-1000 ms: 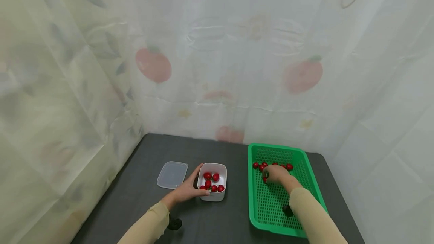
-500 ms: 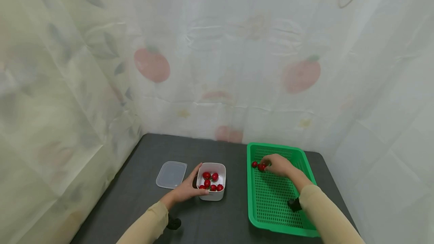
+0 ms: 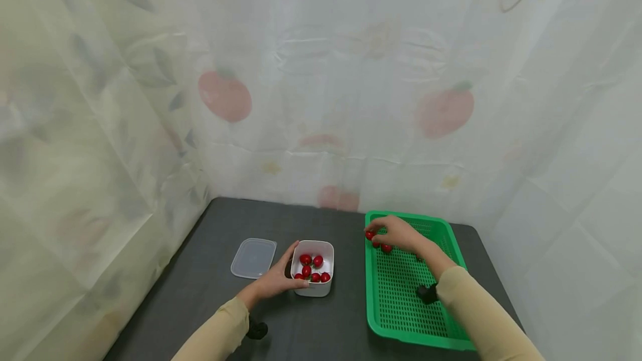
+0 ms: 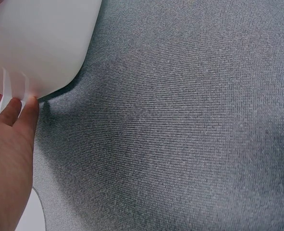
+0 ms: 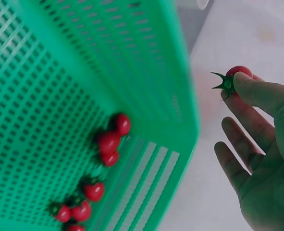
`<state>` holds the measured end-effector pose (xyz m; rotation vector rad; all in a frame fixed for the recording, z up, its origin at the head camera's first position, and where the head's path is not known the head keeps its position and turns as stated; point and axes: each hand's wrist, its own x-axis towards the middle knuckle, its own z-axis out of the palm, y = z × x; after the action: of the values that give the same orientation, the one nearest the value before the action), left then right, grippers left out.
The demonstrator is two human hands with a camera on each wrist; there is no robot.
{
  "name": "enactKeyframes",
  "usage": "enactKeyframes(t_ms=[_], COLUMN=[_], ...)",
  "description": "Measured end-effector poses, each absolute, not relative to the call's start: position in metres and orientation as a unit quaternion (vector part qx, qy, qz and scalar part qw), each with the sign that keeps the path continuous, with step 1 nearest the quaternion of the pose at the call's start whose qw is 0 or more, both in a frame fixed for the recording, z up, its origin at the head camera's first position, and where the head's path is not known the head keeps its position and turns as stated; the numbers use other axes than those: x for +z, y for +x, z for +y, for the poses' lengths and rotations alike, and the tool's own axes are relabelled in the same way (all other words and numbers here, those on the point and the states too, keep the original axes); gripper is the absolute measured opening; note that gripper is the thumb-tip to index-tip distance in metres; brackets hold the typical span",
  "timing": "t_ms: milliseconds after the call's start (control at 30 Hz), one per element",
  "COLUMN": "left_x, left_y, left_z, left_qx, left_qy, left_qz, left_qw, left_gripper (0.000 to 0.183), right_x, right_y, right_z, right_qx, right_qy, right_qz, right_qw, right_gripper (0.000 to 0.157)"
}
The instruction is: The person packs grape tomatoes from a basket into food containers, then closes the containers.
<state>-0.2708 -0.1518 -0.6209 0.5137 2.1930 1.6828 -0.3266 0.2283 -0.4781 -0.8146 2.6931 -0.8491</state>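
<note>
My left hand (image 3: pixel 272 282) holds a small white plastic container (image 3: pixel 315 292) from its left, thumb at the near side and fingers at the far side. Several cherry tomatoes (image 3: pixel 306 271) lie inside it. In the left wrist view, fingertips (image 4: pixel 30 108) press the container's wall (image 4: pixel 41 53). My right hand (image 3: pixel 399 235) is above the far left corner of a green basket (image 3: pixel 371 299). Between thumb and index finger it pinches a cherry tomato (image 5: pixel 240 71) with a green calyx, while the other fingers are spread. More cherry tomatoes (image 5: pixel 108 143) lie in the basket.
A translucent square lid (image 3: pixel 253 258) lies flat left of the container on the dark grey tabletop (image 3: pixel 301 219). Patterned pale sheets (image 3: pixel 326 99) hang behind and along both sides. The basket's raised walls stand on the right half of the table.
My right hand has lifted a cherry tomato from the basket's far part and moved left with it to the basket's corner. The left hand and container have stayed in place.
</note>
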Motion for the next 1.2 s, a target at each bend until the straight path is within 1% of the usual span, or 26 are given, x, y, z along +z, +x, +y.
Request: enactKeyframes(t_ms=[300, 567, 867, 1200], left_x=[-0.621, -0.623, -0.625, -0.623], left_y=[-0.270, -0.271, -0.271, -0.270], left_z=[-0.152, -0.152, -0.152, -0.152], left_qx=[0.588, 0.579, 0.579, 0.579], left_qy=[0.174, 0.172, 0.176, 0.181], left_qz=[0.773, 0.781, 0.779, 0.778], left_qw=[0.162, 0.160, 0.163, 0.164], left_gripper=[0.112, 0.112, 0.112, 0.111], right_x=[-0.482, -0.486, -0.494, -0.505], right_y=[-0.333, -0.334, -0.334, -0.332], right_z=[0.185, 0.152, 0.130, 0.111], right_qx=[-0.266, -0.242, -0.207, -0.171], right_qy=[-0.361, -0.394, -0.386, -0.377], right_qz=[0.890, 0.882, 0.895, 0.906], right_qw=[0.085, 0.088, 0.086, 0.091], right_gripper=[0.025, 0.025, 0.026, 0.023])
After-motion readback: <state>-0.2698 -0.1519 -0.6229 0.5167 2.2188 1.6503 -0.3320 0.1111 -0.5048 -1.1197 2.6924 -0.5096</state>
